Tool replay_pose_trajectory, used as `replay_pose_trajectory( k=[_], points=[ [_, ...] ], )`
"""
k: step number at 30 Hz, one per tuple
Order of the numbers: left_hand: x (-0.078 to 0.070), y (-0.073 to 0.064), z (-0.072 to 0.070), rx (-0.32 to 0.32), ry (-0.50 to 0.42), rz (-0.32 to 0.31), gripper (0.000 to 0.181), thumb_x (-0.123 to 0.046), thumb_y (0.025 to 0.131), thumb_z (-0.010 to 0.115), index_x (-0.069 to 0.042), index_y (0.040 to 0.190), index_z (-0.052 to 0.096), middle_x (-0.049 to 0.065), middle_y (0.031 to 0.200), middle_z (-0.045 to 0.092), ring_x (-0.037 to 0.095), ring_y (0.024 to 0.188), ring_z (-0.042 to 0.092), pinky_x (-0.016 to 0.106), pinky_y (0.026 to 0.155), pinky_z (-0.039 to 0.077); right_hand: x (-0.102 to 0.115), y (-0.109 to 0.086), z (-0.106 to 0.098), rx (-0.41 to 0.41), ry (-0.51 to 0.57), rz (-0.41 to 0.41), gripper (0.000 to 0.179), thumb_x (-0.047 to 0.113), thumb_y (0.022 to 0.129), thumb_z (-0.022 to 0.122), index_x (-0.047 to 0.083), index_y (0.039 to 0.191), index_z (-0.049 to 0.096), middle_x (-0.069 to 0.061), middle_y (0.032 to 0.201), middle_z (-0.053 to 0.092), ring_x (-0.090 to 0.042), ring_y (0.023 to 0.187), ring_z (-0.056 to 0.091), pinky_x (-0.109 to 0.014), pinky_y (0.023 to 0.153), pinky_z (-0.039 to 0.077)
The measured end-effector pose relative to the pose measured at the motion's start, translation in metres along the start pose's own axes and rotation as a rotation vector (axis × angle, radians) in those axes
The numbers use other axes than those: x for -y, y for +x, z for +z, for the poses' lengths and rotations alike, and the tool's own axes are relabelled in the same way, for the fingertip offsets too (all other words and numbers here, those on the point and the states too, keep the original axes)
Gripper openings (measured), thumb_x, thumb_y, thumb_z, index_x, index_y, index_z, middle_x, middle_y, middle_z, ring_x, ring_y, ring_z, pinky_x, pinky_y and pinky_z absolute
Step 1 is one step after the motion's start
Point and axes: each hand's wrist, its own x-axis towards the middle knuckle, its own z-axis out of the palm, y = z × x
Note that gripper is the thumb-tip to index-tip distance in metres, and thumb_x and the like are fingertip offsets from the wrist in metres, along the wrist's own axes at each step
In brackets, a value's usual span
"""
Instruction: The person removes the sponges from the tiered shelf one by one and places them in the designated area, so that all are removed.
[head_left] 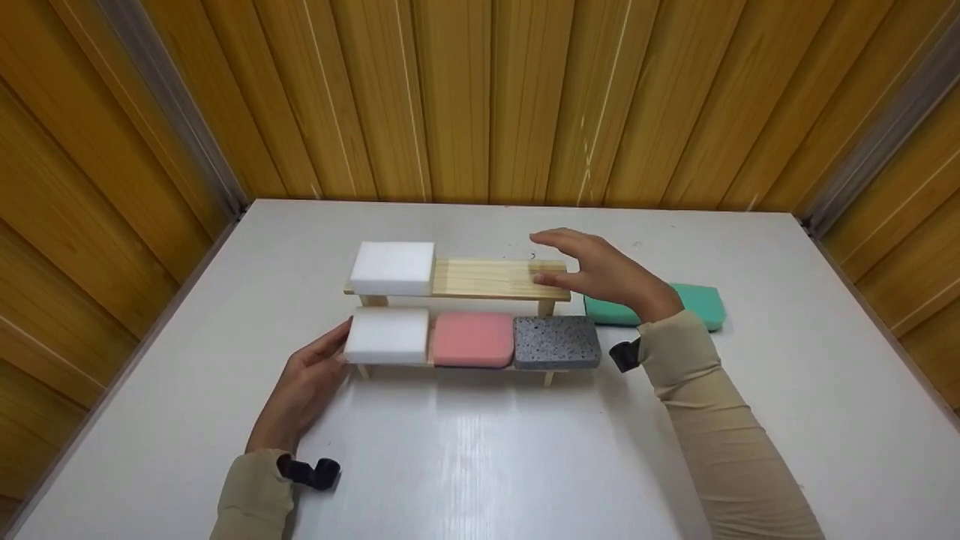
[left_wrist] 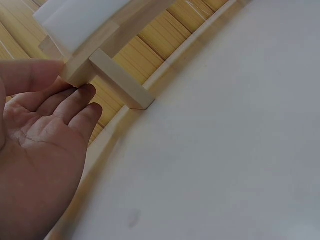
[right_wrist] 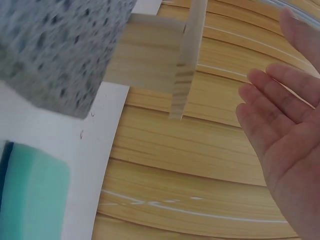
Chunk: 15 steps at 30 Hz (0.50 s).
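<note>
Plainly, left hand (head_left: 309, 381) pinches wooden stand (left_wrist: 122, 34); right hand (head_left: 606, 271) spread nearby.

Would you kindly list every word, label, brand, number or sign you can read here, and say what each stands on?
There are none to read: the white blocks, pink block, speckled grey block, green block and wooden rack show no lettering.
The tiny marks on the tabletop are too small to make out.
</note>
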Motion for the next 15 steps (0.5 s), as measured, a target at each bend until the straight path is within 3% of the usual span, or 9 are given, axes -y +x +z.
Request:
replay_pose_trajectory(
  k=[15],
  points=[
    [0.001,0.001,0.0,-0.012,-0.008,-0.003,0.061,0.0,0.095,0.051,0.001,0.15,0.026,0.009,0.16,0.021,0.022,0.148,0.017,0.018,0.109,0.035,0.022,0.023,0.01,0.02,-0.008,-0.056,0.063,0.034,0.093,0.063,0.008,0.146,0.04,-0.012,0.151,0.041,-0.034,0.133,0.045,-0.048,0.112,0.037]
  ],
)
